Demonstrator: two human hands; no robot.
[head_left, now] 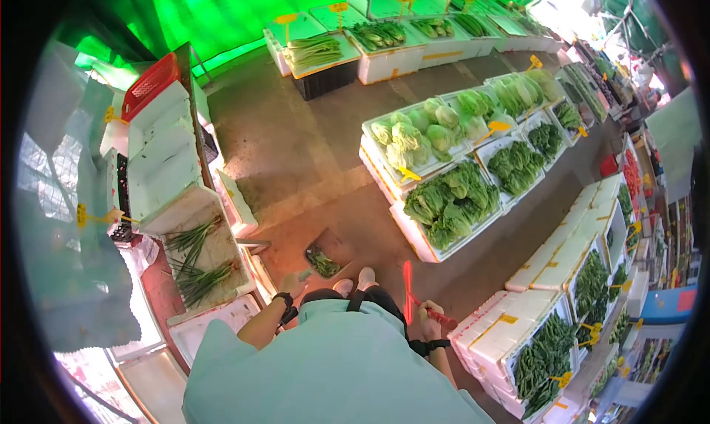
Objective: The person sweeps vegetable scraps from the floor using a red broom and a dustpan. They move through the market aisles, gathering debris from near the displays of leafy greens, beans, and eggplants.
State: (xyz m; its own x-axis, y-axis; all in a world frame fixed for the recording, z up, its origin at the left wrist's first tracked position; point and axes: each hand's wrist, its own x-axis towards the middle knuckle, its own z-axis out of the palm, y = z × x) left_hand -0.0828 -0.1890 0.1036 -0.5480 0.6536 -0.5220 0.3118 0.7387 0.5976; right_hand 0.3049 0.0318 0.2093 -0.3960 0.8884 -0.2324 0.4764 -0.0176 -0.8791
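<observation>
My left hand (pixel 293 283) is closed around the grey handle end of a dark dustpan (pixel 319 246), held low over the floor in front of my feet. Green leaf scraps (pixel 323 263) lie in the pan. On the other side, my right hand (pixel 430 314) grips a red tool that looks like a broom (pixel 408 291); its narrow red part points forward, and a thicker red end (pixel 446 321) sticks out to the right. To the left of my left hand, scallions (pixel 194 265) lie in a white foam tray.
Cabbages (pixel 440 128) and leafy lettuce (pixel 452 202) fill foam boxes ahead on the right. Stacked foam boxes (pixel 510 317) with greens stand close to my right. Along the left side runs a white foam tray (pixel 159 143). Brown floor (pixel 318 158) lies between the rows.
</observation>
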